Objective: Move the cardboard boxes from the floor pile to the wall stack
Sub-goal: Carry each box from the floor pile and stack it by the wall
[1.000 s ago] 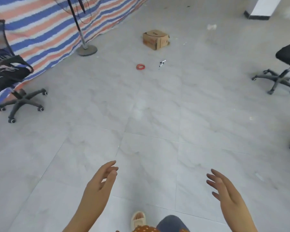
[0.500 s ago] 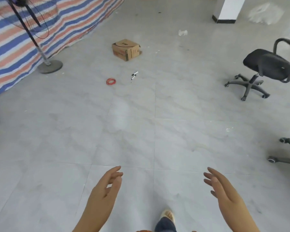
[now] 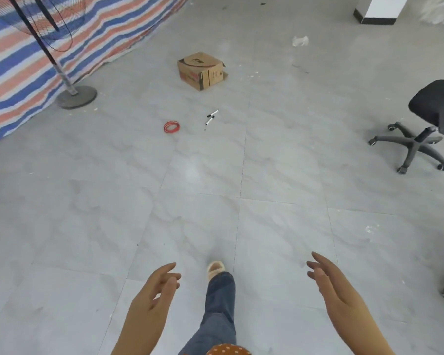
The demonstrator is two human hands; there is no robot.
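Closer now than half a second ago, the cardboard box (image 3: 201, 70) sits larger at about 12 o'clock on the grey tiled floor (image 3: 87, 226), and a leg in blue jeans with a pale slipper (image 3: 215, 269) has swung forward between the hands, so the person appears to be mid-stride toward it. Both hands stay raised low in the view as before: the left hand (image 3: 154, 301) at 7 o'clock and the right hand (image 3: 336, 293) at 5 o'clock, palms turned toward each other. Neither grip has hold of anything; the fingers are loosely extended and slightly spread, a posture that looks like readiness to clasp the box by its two sides once it is within reach. That single box lies alone, well apart from the hands, one flap slightly lifted on its right side; no pile and no wall stack can be seen from here. Between the walker and the box lie a red coil (image 3: 171, 126) and two markers (image 3: 212, 117), near each other just short of the box, which could be stepped on if the path runs straight. A fan stand (image 3: 75, 94) rises at 10 o'clock in front of a striped tarp (image 3: 36, 60), and an office chair (image 3: 420, 124) stands at 2 o'clock, both clear of the direct line. My judgement is that the approach is the step in hand, with lifting not yet begun.
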